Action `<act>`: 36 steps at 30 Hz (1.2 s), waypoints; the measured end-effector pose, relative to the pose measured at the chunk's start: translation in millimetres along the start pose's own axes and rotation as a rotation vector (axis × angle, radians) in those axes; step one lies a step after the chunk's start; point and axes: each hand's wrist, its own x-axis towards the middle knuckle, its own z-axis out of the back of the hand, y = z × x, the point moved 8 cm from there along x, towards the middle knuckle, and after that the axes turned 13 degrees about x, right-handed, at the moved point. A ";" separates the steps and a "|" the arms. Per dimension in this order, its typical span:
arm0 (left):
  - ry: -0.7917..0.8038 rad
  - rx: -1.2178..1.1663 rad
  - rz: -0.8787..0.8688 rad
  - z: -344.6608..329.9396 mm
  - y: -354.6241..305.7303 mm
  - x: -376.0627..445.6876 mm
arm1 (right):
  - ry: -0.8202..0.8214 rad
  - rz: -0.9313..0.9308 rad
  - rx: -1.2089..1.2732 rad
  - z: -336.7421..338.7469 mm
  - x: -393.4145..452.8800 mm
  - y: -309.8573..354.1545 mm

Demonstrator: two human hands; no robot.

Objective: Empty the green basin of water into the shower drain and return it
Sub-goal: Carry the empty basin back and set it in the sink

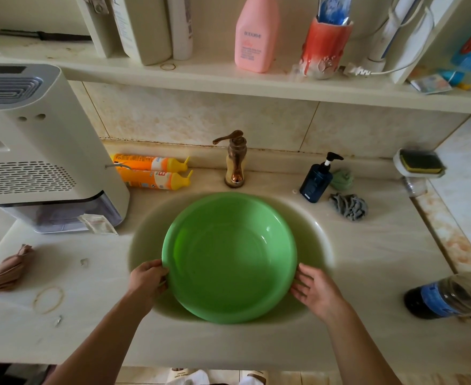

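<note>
The round green basin (228, 257) sits in the cream sink bowl (316, 237), below the brass tap (235, 159). Its inside looks glossy; I cannot tell how much water it holds. My left hand (146, 282) grips the basin's left rim, fingers curled over the edge. My right hand (313, 291) lies against the lower right rim, fingers fairly straight and spread, touching the edge. The shower drain is out of view.
A white appliance (34, 151) stands at the left. Two orange bottles (152, 170) lie behind the sink. A blue pump bottle (316, 180), rags (348, 205) and a dark bottle (440, 300) sit at the right. A shelf (228, 79) with toiletries hangs above.
</note>
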 end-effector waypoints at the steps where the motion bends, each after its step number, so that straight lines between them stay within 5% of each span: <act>1: 0.008 0.005 0.000 -0.8 -0.3 0.0 | 0.001 0.002 -0.002 -1.0 0.5 0.7; 36: 0.051 -0.008 -0.066 -5.8 -7.8 -14.1 | -0.018 0.094 -0.035 -0.9 8.0 16.0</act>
